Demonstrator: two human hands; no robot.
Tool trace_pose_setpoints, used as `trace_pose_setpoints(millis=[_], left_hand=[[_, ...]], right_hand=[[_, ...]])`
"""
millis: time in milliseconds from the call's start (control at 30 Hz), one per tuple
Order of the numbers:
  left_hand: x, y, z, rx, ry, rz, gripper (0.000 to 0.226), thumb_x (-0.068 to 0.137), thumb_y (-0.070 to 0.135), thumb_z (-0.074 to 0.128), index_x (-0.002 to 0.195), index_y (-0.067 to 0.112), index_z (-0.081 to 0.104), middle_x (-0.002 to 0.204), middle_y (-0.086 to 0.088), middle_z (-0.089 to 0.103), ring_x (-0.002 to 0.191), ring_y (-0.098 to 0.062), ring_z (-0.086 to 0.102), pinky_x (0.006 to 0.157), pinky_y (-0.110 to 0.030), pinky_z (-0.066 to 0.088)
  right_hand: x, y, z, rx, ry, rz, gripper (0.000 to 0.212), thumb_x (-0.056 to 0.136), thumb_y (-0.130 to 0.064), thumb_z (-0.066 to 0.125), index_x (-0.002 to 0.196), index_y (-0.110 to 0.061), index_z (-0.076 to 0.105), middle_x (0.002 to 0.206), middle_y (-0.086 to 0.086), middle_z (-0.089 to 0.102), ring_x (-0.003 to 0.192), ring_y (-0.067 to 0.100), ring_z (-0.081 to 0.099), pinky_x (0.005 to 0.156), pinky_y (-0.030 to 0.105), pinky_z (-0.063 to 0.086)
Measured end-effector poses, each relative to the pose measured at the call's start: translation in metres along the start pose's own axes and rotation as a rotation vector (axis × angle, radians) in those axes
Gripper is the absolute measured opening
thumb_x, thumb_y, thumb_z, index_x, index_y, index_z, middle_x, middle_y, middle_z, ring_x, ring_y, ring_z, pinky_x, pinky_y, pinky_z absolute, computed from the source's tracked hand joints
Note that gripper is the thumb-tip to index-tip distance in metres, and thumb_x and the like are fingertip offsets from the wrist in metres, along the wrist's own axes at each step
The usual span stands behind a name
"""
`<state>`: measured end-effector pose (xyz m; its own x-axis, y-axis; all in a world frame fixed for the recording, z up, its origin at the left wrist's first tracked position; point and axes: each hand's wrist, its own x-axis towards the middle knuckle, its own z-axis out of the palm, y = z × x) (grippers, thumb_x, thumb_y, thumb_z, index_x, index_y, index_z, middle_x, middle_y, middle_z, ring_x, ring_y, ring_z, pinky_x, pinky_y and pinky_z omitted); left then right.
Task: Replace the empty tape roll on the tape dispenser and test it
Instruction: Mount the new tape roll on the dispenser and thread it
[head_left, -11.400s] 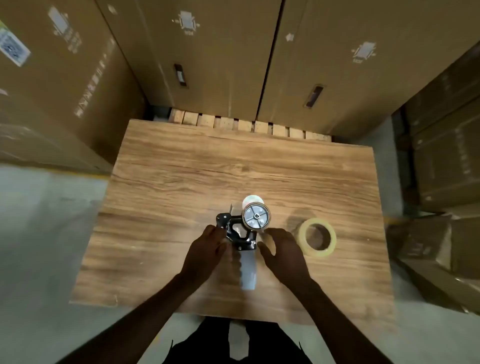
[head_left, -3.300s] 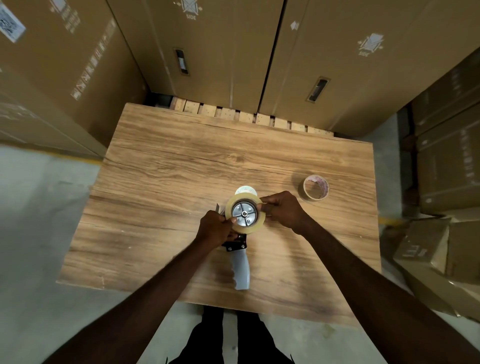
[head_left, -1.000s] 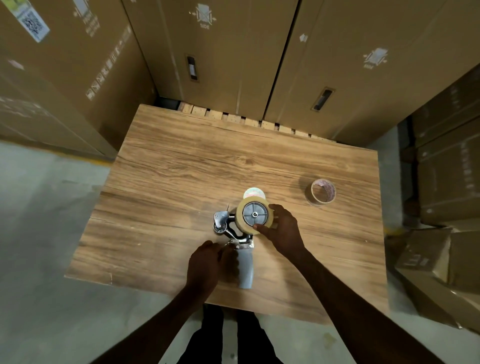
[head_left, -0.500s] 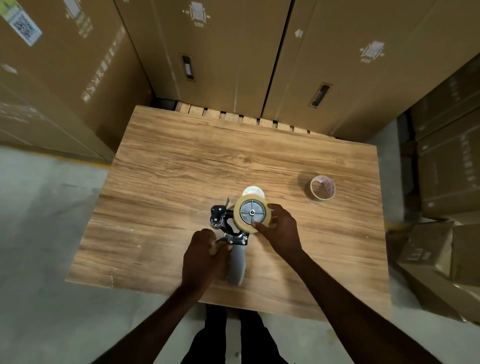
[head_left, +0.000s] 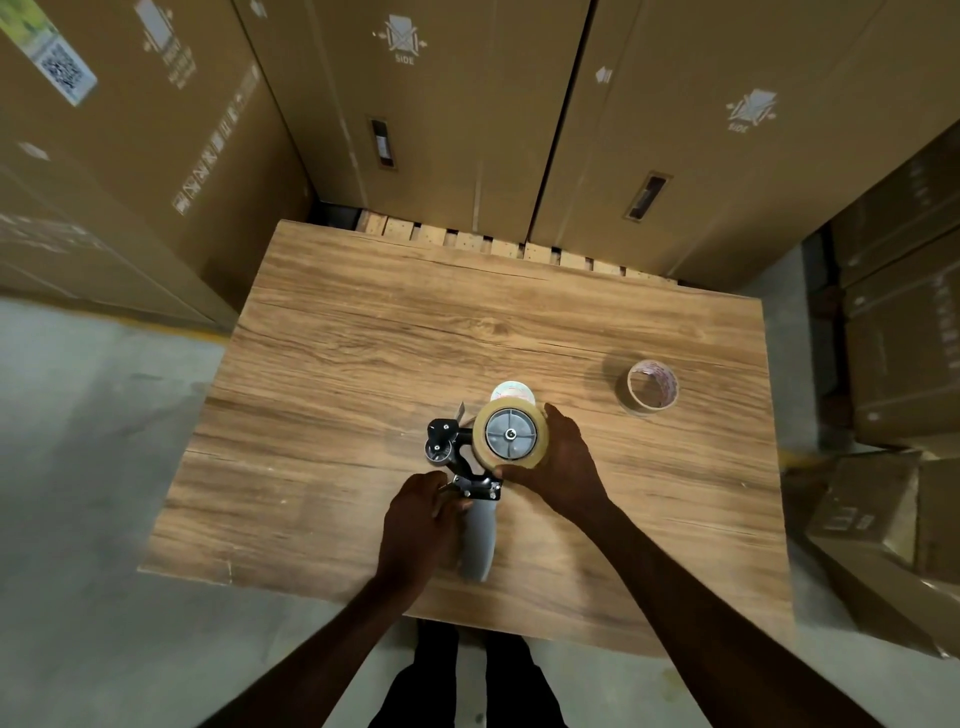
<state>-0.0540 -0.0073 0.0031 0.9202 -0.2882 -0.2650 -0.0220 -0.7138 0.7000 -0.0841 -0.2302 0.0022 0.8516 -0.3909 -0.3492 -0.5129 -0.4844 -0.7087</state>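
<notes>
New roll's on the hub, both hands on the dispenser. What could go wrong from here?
1. The left hand grips the dispenser handle close under the black front assembly; fingers could meet the cutter while threading.
2. The right hand cups the new tape roll; if not fully seated, it may slip off the hub.
3. The empty core sits loose on the table and could roll away.

Tape dispenser (head_left: 470, 470) on table, full tape roll (head_left: 510, 434) mounted; empty core (head_left: 648, 388) apart, right.
</notes>
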Motion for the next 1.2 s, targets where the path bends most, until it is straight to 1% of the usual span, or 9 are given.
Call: trace_pose_setpoints(millis=[100,233,533,700,800,867,933,1033,1200], left_hand=[[0.004,-0.006,0.001,-0.046,0.016,-0.022,0.033,0.079,0.027,0.079,0.108,0.018,0.069,0.102,0.001,0.069,0.093,-0.017,0.067,0.081,-0.036,0.055],[0.012,-0.011,0.001,-0.086,0.005,-0.028,0.043,0.078,0.028,0.077,0.117,0.013,0.069,0.111,-0.005,0.072,0.098,-0.02,0.07,0.086,-0.041,0.058],[0.046,0.001,-0.01,-0.078,-0.14,0.04,0.049,0.079,0.033,0.073,0.127,0.022,0.067,0.116,0.003,0.072,0.101,-0.012,0.067,0.091,-0.035,0.055],[0.053,0.01,0.0,-0.302,-0.275,0.008,0.036,0.082,0.015,0.074,0.117,0.022,0.07,0.098,0.003,0.074,0.08,-0.017,0.073,0.074,-0.047,0.063],[0.05,0.018,0.007,-0.249,-0.281,0.077,0.031,0.086,0.011,0.066,0.116,0.019,0.07,0.094,0.006,0.075,0.074,-0.003,0.073,0.071,-0.033,0.063],[0.049,0.025,0.01,-0.155,-0.242,0.162,0.036,0.084,0.028,0.062,0.116,0.015,0.072,0.1,0.004,0.075,0.084,-0.004,0.071,0.077,-0.022,0.056],[0.049,0.028,0.015,-0.098,-0.218,0.216,0.041,0.085,0.047,0.056,0.11,0.02,0.074,0.103,0.003,0.077,0.092,-0.009,0.07,0.083,-0.025,0.054],[0.053,0.028,0.022,-0.092,-0.21,0.235,0.032,0.1,0.049,0.047,0.084,0.027,0.065,0.077,0.007,0.073,0.073,-0.007,0.069,0.071,-0.035,0.056],[0.059,0.031,0.023,-0.027,-0.176,0.261,0.031,0.102,0.038,0.05,0.082,0.02,0.066,0.065,0.003,0.068,0.063,-0.013,0.066,0.063,-0.037,0.052]], right_hand=[[0.01,-0.001,-0.001,-0.101,-0.074,-0.026,0.113,0.051,-0.061,0.096,0.147,-0.027,0.046,0.137,0.0,0.06,0.125,0.023,0.055,0.1,0.039,0.05],[0.021,-0.005,-0.011,-0.211,-0.173,-0.075,0.126,0.058,-0.042,0.101,0.158,-0.007,0.033,0.151,0.016,0.05,0.137,0.033,0.048,0.11,0.039,0.04],[0.04,0.002,-0.036,-0.317,-0.275,-0.098,0.138,0.058,-0.041,0.101,0.165,-0.008,0.021,0.165,0.018,0.037,0.151,0.035,0.035,0.122,0.044,0.034],[0.044,0.015,-0.058,-0.349,-0.297,-0.091,0.136,0.059,-0.038,0.101,0.165,-0.008,0.021,0.165,0.016,0.037,0.151,0.035,0.036,0.121,0.045,0.034],[0.046,0.024,-0.07,-0.371,-0.312,-0.09,0.14,0.054,-0.047,0.097,0.165,-0.01,0.021,0.167,0.015,0.034,0.152,0.035,0.034,0.122,0.043,0.031],[0.047,0.03,-0.077,-0.382,-0.325,-0.083,0.139,0.055,-0.044,0.097,0.166,-0.013,0.02,0.167,0.015,0.034,0.152,0.035,0.034,0.122,0.042,0.031],[0.047,0.035,-0.084,-0.406,-0.339,-0.087,0.138,0.056,-0.041,0.098,0.166,-0.017,0.019,0.165,0.014,0.035,0.15,0.035,0.036,0.121,0.044,0.033],[0.047,0.036,-0.089,-0.422,-0.368,-0.104,0.137,0.056,-0.039,0.095,0.167,-0.021,0.017,0.161,0.013,0.038,0.146,0.035,0.038,0.119,0.047,0.036],[0.049,0.043,-0.09,-0.41,-0.395,-0.118,0.136,0.06,-0.029,0.097,0.167,-0.022,0.014,0.157,0.012,0.04,0.142,0.033,0.039,0.116,0.041,0.036]])
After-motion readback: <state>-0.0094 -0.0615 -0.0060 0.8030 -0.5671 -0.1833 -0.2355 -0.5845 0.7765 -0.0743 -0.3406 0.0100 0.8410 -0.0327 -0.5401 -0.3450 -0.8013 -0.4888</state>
